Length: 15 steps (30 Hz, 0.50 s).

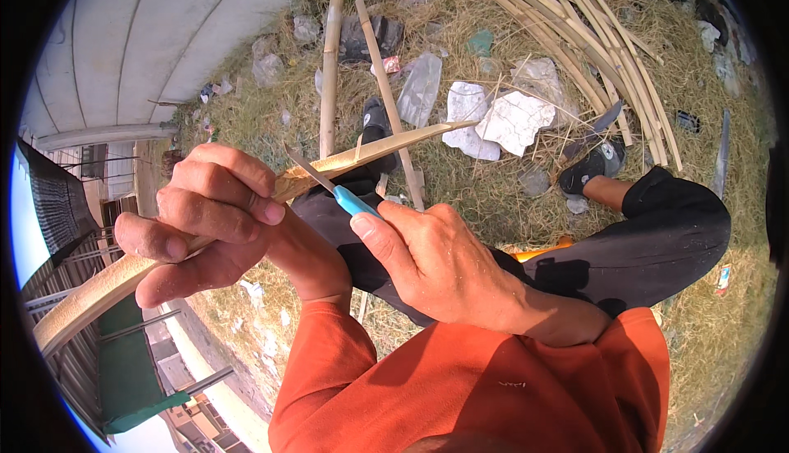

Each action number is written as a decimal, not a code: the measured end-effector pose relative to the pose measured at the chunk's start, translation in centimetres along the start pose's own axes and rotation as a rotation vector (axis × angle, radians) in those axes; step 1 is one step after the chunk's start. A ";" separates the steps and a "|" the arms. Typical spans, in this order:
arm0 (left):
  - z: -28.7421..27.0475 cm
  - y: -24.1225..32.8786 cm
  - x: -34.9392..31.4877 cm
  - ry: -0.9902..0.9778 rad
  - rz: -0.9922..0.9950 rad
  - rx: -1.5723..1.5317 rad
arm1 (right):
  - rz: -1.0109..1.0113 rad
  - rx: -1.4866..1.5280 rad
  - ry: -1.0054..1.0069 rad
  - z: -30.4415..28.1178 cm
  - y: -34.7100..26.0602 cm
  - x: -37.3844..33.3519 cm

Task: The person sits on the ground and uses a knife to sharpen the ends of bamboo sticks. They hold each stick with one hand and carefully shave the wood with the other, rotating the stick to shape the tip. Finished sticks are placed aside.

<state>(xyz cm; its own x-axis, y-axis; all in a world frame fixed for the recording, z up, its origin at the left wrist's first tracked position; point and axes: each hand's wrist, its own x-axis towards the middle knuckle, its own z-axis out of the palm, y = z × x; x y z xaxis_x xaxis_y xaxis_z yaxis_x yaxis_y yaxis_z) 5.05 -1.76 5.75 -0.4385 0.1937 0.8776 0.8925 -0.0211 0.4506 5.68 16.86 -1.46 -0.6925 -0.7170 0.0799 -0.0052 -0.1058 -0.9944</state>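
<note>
A long, pale split bamboo strip (386, 147) runs from the lower left up toward the middle, its far end narrowing to a thin tip. My left hand (209, 215) is closed around it, the fingers wrapped over the strip. My right hand (448, 268) grips a small knife by its light-blue handle (353, 202), thumb along the handle. The knife's blade (309, 167) lies against the strip, just beyond my left fingers. A thin sliver (358, 148) stands up from the strip near the blade.
Bamboo strips (612, 42) lie bundled at the upper right. Two bamboo poles (331, 67) stretch ahead, near white broken slabs (514, 120). A large curved blade (606, 116) lies by my right shoe (593, 165); another long blade (722, 153) is farther right. A pale wall (156, 42) stands left.
</note>
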 end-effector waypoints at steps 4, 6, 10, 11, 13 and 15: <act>0.2 0.2 0.0 -0.019 -0.025 0.010 | 0.017 -0.114 0.017 0.5 -0.2 0.2; 0.0 0.1 -0.2 -0.025 -0.025 0.009 | -0.043 -0.299 0.060 0.3 0.4 -0.2; -0.6 0.6 -0.3 -0.024 -0.033 0.020 | 0.265 -0.634 0.117 -2.9 7.5 -1.8; -0.3 1.4 -0.1 -0.008 -0.056 0.028 | 0.288 -0.531 0.179 -3.6 5.9 -2.4; -0.3 0.8 -0.7 -0.012 -0.033 0.036 | 0.130 -0.324 0.201 -2.3 2.4 -2.9; -0.2 -0.3 0.0 -0.044 -0.013 -0.002 | 0.152 -0.173 -0.002 -1.8 1.3 -1.6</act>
<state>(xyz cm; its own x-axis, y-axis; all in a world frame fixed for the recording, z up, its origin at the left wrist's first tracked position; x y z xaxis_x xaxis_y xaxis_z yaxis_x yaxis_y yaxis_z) 4.74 -1.92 5.65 -0.4446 0.2368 0.8639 0.8867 -0.0200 0.4618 5.50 19.11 -2.97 -0.6930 -0.7173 -0.0722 -0.0245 0.1234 -0.9921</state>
